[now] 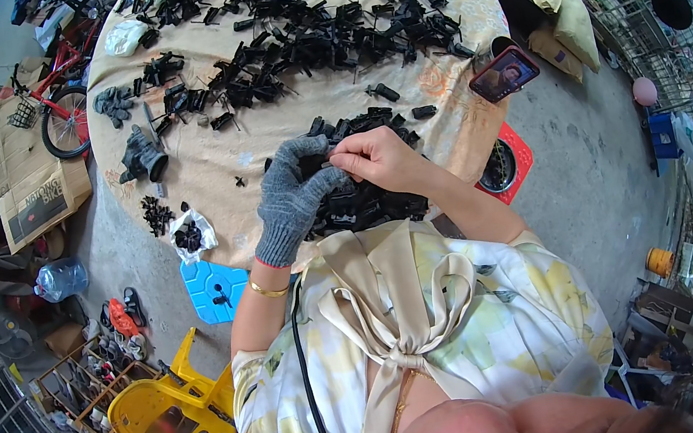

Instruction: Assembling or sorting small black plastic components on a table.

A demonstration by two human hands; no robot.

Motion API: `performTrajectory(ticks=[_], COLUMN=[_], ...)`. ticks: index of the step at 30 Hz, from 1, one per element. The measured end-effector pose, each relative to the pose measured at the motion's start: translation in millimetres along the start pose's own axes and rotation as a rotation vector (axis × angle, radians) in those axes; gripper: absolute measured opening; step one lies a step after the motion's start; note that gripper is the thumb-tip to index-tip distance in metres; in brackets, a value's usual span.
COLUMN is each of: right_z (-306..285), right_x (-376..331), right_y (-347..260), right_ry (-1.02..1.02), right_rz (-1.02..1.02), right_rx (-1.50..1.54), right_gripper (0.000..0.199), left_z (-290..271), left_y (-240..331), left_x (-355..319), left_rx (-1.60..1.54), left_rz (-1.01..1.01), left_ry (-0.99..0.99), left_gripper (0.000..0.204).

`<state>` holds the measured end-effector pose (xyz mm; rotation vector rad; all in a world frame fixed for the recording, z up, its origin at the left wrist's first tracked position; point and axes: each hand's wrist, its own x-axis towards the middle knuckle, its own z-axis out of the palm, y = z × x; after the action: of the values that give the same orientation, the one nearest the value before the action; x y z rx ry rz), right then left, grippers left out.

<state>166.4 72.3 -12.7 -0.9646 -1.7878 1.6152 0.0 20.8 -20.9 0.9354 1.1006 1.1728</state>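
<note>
Head view: the gloved left hand (293,190) and bare right hand (378,160) meet, both pinching a small black part (322,163) above the near pile (366,200) on the tabletop (213,160). Best keep a firm pinch, seating it squarely.

One round bench (204,162) carries black plastic parts (320,37), too many to count. On it lie one phone (503,74) and two small plastic bags (190,233). Two hands are at work, one in a grey glove (294,197), and one yellow plastic chair (169,409) and one red bicycle (60,98) stand beside.
</note>
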Motion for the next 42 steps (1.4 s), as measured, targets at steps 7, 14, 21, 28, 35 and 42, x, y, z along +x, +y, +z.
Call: performTrajectory(ticks=[7,14,21,28,35,42], right_z=[4.9,6.3,3.1,-17.9,-17.8,-14.8], right_x=[-4.5,-5.5,-10.4,-15.2,-15.9,-14.2], right_y=[-1.5,15.2,-9.4,-8.0,-6.7,-7.2], right_ry=[-0.007,-0.014,0.174,0.144,-0.051,-0.162], right_rz=[0.055,0.165,-0.091,0.047,-0.045,-0.288], right_rx=[0.095,0.262,-0.164,0.192,0.443,0.24], right_gripper=[0.015,0.014,0.03,0.013,0.017,0.019], left_z=[0.1,9.2,24.7,10.4,8.9,9.9], left_y=[-0.3,12.1,21.5,29.3,32.0,24.5], left_x=[-5.2,-12.1,-12.3,-21.4,-23.1,-24.0], left_rx=[0.181,0.614,0.952,0.257,-0.438,-0.262], left_rz=[0.154,0.285,0.22,0.233,-0.273,-0.333], left_ry=[-0.001,0.01,0.057,-0.042,-0.307,-0.207], left_gripper=[0.034,0.043,0.069,0.066,0.04,0.013])
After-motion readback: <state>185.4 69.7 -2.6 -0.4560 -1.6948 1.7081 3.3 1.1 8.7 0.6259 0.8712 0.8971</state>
